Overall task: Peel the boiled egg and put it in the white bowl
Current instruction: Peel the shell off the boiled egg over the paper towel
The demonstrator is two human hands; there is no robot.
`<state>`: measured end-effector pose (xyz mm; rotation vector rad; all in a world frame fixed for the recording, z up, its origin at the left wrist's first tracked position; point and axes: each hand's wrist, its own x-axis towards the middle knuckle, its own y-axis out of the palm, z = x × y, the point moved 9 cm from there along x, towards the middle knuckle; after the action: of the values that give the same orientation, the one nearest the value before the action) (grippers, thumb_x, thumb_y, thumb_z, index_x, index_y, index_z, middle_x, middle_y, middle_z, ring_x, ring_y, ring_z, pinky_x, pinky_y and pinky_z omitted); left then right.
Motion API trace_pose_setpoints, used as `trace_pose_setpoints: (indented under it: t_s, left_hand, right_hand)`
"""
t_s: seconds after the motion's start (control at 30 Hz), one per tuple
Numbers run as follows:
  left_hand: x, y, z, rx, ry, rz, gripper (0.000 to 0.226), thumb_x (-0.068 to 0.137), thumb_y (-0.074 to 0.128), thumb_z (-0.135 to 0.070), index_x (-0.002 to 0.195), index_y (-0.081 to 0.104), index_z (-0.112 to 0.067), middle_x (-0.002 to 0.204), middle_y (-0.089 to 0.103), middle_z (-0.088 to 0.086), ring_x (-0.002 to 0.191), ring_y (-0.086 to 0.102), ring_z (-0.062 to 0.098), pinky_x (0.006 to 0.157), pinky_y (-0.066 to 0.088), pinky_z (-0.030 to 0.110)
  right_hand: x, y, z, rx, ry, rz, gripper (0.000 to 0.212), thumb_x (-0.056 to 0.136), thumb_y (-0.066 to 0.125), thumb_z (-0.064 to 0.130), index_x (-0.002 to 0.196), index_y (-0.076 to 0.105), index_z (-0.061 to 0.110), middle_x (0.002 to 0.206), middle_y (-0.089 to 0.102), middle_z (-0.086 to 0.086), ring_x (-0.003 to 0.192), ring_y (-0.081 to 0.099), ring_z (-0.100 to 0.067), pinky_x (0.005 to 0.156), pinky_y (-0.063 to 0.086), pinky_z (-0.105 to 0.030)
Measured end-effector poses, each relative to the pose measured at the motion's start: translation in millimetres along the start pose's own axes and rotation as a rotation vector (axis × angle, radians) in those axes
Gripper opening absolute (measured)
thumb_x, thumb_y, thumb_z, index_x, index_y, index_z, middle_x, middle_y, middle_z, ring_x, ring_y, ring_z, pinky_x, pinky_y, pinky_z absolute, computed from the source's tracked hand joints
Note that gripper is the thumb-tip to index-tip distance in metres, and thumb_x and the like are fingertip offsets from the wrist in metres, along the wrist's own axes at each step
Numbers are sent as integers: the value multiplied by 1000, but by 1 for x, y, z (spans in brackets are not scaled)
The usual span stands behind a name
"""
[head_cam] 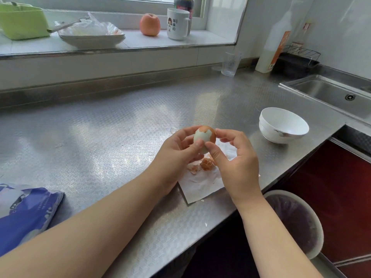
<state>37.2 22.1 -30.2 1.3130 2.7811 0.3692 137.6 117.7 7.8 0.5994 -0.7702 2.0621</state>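
Where the steel counter fills most of the frame, its surface is embossed w/ a cube pattern and shiny w/ glare. Sink upper right, set into the same steel. Window ledge across the top: green tub upper left, plate w/ a plastic bag on it, apple, white mug w/ cartoon print. Clear glass and a tall white bottle stand by the back wall, right of center. Blue packet lower left. Bin w/ dark liner lower right, below the counter edge.

Egg is center frame, held up over the counter, approx. half peeled: pale white on the left and lower part, brown shell left on top and right w/ a jagged edge. Left hand clamps it from the left, thumb on the bare white front. Right hand pinches it from the right, thumb and forefinger closed on the egg at the shell edge, other fingers curled loose. Under the hands a white napkin w/ brown shell bits on it. White bowl sits right of the hands, near the counter edge, nothing in it; looks like two stacked.
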Motion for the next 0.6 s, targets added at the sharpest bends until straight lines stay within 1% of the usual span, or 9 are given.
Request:
trace_pose_setpoints:
  t_s: [0.1,0.17,0.23,0.3,0.37,0.43,0.53,0.6]
  left_hand:
    - [-1,0,-1,38,18,-7,32,93,60,-13,125,59,-15,118,68,15,96,68,15,82,54,28]
    - [-1,-1,-3,49,26,-16,34,92,61,-12,125,59,-14,117,68,15,95,68,15,80,55,27]
    - [-1,-1,-4,50,27,-23,35,91,62,-11,125,59,-12,117,67,16,95,68,16,80,56,28]
    - [-1,-2,-4,46,22,-22,35,91,63,-10,125,59,-12,117,67,16,96,68,17,82,56,30]
    - [-1,-1,-2,45,14,-7,33,92,62,-10,125,59,-14,117,69,13,97,69,18,86,56,33]
    - [-2,1,-1,31,3,16,33,93,60,-9,125,59,-14,115,70,11,97,69,19,88,56,33]
    - [-2,5,0,-5,-13,52,34,93,58,-7,127,58,-12,115,69,11,98,67,19,89,55,32]
    - [-1,7,0,-15,-12,69,36,91,61,-10,127,58,-12,117,68,11,100,66,20,90,54,32]
  right_hand:
    - [-1,-3,0,-21,0,-9,27,82,69,36,103,66,19,100,64,8,97,60,-12,90,45,-23]
    - [-1,-4,3,-65,-41,-30,27,84,66,37,101,69,16,101,64,11,98,61,-9,91,46,-25]
    - [-2,-4,10,-145,-115,-61,27,86,64,35,101,71,13,101,64,10,97,62,-12,89,49,-33]
    - [-4,-4,16,-240,-198,-102,24,89,62,31,99,71,11,100,68,6,93,63,-14,85,51,-37]
    - [-6,-6,20,-319,-248,-142,19,92,60,24,98,71,9,97,71,0,89,64,-17,82,51,-37]
    - [-8,-8,21,-384,-267,-172,16,94,59,20,96,70,9,94,71,-1,87,64,-18,79,50,-36]
    - [-8,-7,23,-417,-272,-177,16,96,56,19,95,67,8,94,69,-3,86,62,-20,77,49,-37]
    - [-7,-8,23,-398,-273,-170,18,96,56,21,96,67,7,95,68,-3,87,61,-21,78,49,-36]
